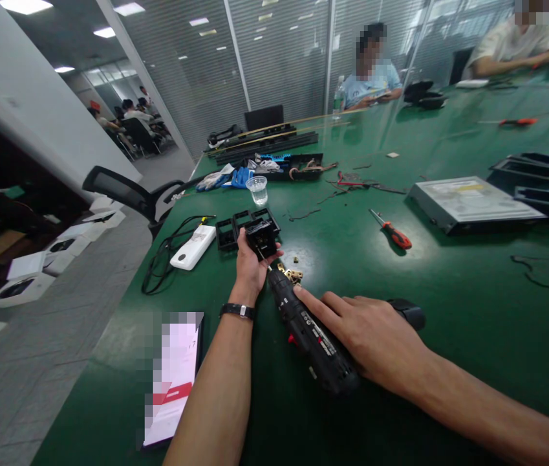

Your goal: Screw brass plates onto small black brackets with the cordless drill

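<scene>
My left hand [253, 265] is closed around a small black plastic part [261, 238], held just above the green table. In my right hand [366, 330] is a black cordless drill [310, 330], lying on its side with the handle pointing right. The drill's bit reaches to the near edge of the black part; whether it sits in a screw I cannot tell. Small brass-coloured pieces [294, 274] lie beside the drill's nose. Behind my left hand are black plastic frames [227, 234] with square openings.
A white power bank [193, 247] with a black cable and a phone [177, 375] lie left. Beyond stand a plastic cup [257, 191] and gloves [240, 177]. To the right are a red-black screwdriver [394, 234] and a flat metal box [473, 202]. People sit across the table.
</scene>
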Motion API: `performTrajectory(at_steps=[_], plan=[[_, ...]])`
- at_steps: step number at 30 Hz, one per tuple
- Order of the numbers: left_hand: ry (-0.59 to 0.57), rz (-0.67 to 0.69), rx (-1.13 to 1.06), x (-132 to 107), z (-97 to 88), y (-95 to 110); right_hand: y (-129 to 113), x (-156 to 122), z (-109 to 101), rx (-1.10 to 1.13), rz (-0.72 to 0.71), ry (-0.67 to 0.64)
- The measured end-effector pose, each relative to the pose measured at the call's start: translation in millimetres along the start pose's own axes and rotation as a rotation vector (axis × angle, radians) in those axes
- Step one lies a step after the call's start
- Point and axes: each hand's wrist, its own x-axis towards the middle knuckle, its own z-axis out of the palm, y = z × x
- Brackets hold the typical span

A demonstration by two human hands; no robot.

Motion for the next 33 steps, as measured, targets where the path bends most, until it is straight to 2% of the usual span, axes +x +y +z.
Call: performTrajectory(at_steps=[5, 14, 22, 33], plan=[[-0.003, -0.002, -0.001, -0.8, 0.5, 0.7, 0.9, -0.5, -1.6, 0.026, -0.002, 0.022], [0.004, -0.014, -0.014, -1.3, 1.3, 1.2, 0.2, -0.4, -1.3, 0.02, 0.013, -0.017], [-0.031, 0.012, 0.004, -1.0, -0.4, 0.0, 1.2, -0.8, 0.1, 0.019, 0.005, -0.001], [-0.001, 0.0, -0.004, -1.9, 1.2, 1.0, 1.6, -0.8, -3.3, 0.033, 0.003, 0.018]])
